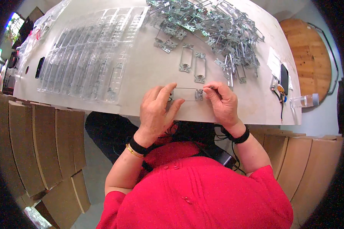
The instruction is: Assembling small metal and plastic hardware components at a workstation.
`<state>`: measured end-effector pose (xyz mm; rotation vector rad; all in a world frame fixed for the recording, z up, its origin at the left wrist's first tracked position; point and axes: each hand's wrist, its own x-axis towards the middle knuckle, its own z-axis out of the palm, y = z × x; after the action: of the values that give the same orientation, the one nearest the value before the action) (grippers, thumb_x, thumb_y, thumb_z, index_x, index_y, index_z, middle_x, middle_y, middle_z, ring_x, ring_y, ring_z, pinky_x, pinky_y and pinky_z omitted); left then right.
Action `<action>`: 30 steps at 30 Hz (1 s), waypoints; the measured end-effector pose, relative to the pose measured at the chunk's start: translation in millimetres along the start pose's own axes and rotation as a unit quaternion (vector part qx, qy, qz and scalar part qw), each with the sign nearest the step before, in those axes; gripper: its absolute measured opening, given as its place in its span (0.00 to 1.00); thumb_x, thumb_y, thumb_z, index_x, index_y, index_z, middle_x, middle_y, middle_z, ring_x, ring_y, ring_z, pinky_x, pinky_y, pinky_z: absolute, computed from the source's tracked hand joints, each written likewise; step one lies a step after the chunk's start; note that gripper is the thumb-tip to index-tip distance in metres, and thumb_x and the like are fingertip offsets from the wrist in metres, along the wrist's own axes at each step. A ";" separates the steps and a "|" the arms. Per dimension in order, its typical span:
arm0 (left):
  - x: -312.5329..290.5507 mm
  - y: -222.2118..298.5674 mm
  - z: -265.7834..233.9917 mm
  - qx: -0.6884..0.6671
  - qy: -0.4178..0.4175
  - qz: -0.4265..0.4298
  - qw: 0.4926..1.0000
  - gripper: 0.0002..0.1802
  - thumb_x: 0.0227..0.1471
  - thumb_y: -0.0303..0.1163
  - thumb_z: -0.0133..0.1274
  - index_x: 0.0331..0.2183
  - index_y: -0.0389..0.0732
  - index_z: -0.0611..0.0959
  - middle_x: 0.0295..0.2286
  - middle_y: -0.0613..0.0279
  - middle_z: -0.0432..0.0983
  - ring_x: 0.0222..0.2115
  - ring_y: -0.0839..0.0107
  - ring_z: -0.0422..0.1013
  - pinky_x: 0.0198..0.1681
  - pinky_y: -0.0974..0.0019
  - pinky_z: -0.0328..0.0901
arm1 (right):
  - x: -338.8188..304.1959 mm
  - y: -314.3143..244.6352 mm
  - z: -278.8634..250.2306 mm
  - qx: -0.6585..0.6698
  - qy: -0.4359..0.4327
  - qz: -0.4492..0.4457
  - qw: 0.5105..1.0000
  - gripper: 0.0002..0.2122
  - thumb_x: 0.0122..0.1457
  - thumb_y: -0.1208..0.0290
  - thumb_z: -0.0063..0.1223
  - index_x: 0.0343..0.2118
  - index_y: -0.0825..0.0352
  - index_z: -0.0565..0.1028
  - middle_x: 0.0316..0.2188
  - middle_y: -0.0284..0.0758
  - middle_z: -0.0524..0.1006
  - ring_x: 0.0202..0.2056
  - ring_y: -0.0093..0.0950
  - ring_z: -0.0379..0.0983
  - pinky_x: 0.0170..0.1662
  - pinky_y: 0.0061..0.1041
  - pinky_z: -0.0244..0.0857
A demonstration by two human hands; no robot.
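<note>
A thin metal wire-frame bracket [187, 94] lies lengthwise near the table's front edge, between my hands. My left hand [156, 108] is at its left end, thumb and forefinger on either side of the frame; the palm partly hides that end. At the bracket's right end, my right hand [223, 104] has thumb and forefinger pinched together. Whatever sits in that pinch is too small to make out. Just beyond, two similar brackets, one on the left [185, 58] and one on the right [200, 67], lie side by side.
A large tangled pile of metal brackets [225, 32] covers the far right. Clear plastic trays [84, 57] with compartments, some holding metal parts, occupy the left. At the right edge are a dark phone [284, 78], a hand tool [281, 91] and a transparent jar [304, 101]. Cardboard boxes [38, 145] flank me.
</note>
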<state>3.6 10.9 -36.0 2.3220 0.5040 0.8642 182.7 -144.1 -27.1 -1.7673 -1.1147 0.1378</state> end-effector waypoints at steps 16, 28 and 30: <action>0.6 -0.2 0.7 0.008 -0.001 0.001 1.000 0.26 0.50 0.33 0.69 0.51 0.40 0.82 0.39 0.52 0.81 0.38 0.52 0.76 0.43 0.54 0.71 | 1.5 -2.2 -0.8 -0.017 -0.009 -0.003 1.000 0.04 0.64 0.75 0.62 0.41 0.65 0.81 0.32 0.37 0.81 0.32 0.29 0.78 0.37 0.27 0.71; 0.1 -0.7 2.5 0.008 0.003 -0.003 1.000 0.25 0.50 0.32 0.69 0.50 0.40 0.82 0.38 0.52 0.80 0.37 0.52 0.76 0.42 0.55 0.71 | 2.6 -5.7 -0.4 -0.026 -0.016 0.000 1.000 0.04 0.66 0.76 0.59 0.42 0.66 0.81 0.33 0.39 0.81 0.33 0.32 0.79 0.37 0.29 0.72; -0.1 -1.0 2.5 0.005 0.004 -0.001 1.000 0.25 0.50 0.33 0.69 0.50 0.40 0.82 0.38 0.52 0.80 0.37 0.52 0.76 0.42 0.55 0.70 | 2.5 -5.5 -0.4 -0.029 -0.019 0.007 0.999 0.04 0.66 0.76 0.59 0.41 0.66 0.80 0.33 0.39 0.81 0.32 0.33 0.79 0.37 0.30 0.72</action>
<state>5.1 10.5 -38.2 2.3269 0.5154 0.8721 181.0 -142.1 -21.6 -1.8308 -1.1433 0.1499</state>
